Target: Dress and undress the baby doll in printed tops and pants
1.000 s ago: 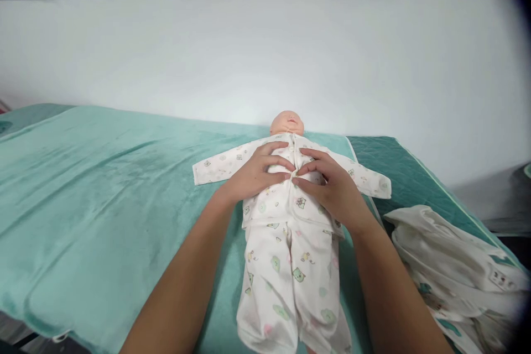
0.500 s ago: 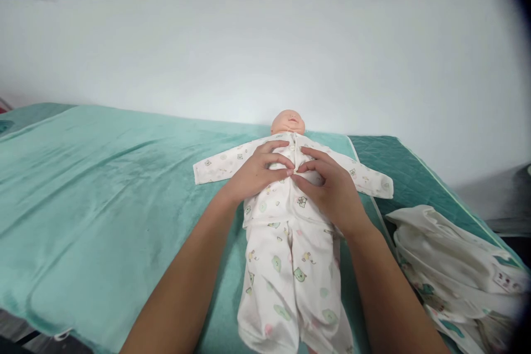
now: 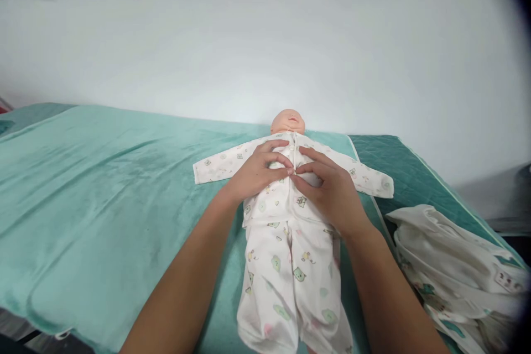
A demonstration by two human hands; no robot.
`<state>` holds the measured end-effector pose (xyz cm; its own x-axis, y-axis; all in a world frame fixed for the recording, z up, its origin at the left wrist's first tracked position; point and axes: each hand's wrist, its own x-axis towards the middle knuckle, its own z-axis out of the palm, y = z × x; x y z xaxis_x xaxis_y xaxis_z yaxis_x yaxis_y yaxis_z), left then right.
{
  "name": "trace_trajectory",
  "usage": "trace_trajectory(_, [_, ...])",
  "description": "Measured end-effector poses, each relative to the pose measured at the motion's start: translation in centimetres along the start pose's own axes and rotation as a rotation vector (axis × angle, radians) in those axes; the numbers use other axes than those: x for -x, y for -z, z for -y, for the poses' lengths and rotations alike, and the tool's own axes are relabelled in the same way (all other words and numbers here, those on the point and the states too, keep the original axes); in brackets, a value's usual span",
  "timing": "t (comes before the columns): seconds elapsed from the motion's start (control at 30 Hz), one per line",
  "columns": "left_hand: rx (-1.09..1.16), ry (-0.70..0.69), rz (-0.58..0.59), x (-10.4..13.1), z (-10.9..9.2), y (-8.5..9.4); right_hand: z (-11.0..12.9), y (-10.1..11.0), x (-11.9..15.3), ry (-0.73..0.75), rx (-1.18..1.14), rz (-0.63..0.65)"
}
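A baby doll (image 3: 287, 121) lies on its back, dressed in a white long-sleeved jacket (image 3: 269, 204) and matching trousers (image 3: 274, 282) printed with small animals and leaves. At the middle of the chest, my left hand (image 3: 263, 170) pinches the jacket's front edge between thumb and forefinger. My right hand (image 3: 326, 180) meets it from the other side, thumb and fingers pinched on the same front opening. The fingertips nearly touch, and whatever small fastening lies between them is hidden. Above them a button (image 3: 292, 147) shows near the collar.
Beneath the doll spreads a light green blanket (image 3: 103, 204), with a darker green quilted mat (image 3: 385, 152) to the right. A crumpled white printed cloth (image 3: 448, 254) lies by my right forearm. Behind the bed rises a white wall (image 3: 249, 50).
My right hand's fingertips have shifted very slightly left, closer to my left fingers. The doll and clothes stay in place.
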<state>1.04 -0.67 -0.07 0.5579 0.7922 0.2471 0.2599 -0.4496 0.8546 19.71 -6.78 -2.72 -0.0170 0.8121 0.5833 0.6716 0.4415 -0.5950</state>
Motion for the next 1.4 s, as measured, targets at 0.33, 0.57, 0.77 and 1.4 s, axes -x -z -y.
trace_trajectory(0.33, [0.077, 0.023, -0.103, -0.1, -0.2, -0.7, 0.8, -0.4, 0.2, 0.033, 0.07, -0.035])
trace_trajectory(0.57, [0.123, 0.028, -0.086, 0.0, -0.5, -0.4, 0.9, -0.5, 0.2, 0.039, 0.046, -0.094])
trace_trajectory(0.77, [0.137, 0.035, -0.085, 0.0, -0.4, -0.4, 1.1, -0.4, 0.1, 0.038, 0.031, -0.117])
trace_trajectory(1.4, [0.085, 0.016, -0.142, 0.0, -0.4, -1.1, 0.3, 0.4, 0.0, 0.008, 0.062, -0.054])
